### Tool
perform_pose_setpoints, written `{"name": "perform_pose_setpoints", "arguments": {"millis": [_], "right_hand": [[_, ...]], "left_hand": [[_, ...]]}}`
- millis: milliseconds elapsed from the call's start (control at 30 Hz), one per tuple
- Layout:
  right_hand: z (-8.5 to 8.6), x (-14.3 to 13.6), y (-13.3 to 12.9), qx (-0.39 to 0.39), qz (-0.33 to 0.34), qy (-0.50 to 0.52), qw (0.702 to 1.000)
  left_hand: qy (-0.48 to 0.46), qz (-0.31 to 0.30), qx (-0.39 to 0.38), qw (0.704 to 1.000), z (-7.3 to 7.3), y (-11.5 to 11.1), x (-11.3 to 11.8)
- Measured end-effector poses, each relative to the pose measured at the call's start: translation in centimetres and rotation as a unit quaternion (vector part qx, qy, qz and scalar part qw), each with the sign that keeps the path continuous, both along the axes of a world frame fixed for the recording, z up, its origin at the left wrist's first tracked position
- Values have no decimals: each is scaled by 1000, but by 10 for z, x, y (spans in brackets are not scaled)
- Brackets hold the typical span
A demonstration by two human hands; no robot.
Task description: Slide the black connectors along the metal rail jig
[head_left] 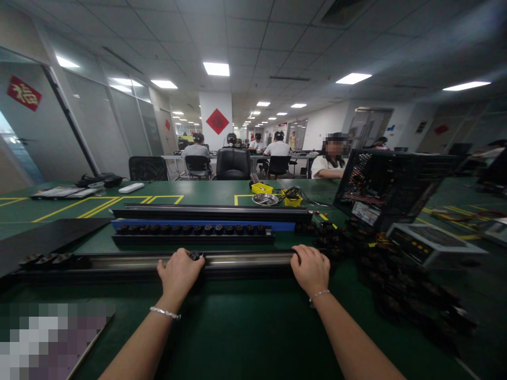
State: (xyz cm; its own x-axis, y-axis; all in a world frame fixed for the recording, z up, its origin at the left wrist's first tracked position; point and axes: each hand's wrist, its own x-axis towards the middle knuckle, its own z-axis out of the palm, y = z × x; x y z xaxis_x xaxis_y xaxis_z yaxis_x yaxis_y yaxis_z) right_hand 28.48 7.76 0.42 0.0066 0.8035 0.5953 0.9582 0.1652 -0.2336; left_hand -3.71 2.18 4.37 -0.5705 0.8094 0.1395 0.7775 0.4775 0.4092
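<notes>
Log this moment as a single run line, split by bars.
left hand: fingers at small black part on long rail | right hand: on same rail, farther right | beyond: row of black parts

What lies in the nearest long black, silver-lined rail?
Small round black parts at its left end; another by the left hand. Anything beneath that or the right hand is hidden.

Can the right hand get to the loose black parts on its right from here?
Probably yes. The right hand is at the long rail; the black parts are heaped just beyond, with nothing tall visibly between.
</notes>
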Motion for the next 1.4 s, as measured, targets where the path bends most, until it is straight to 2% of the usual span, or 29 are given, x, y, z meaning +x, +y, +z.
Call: {"name": "perform_pose_setpoints", "arguments": {"millis": [300, 967, 1400], "right_hand": [[-2, 0, 1, 21, -2, -2, 1000], [2, -1, -1, -10, -4, -5, 1000], [-1, -1, 0, 9, -4, 2, 1000]], "left_hand": [[5, -7, 2, 1000, -5, 2, -3], [0, -11, 15, 1000, -1, 1, 7], [1, -8, 13, 1000, -3, 3, 8]]}}
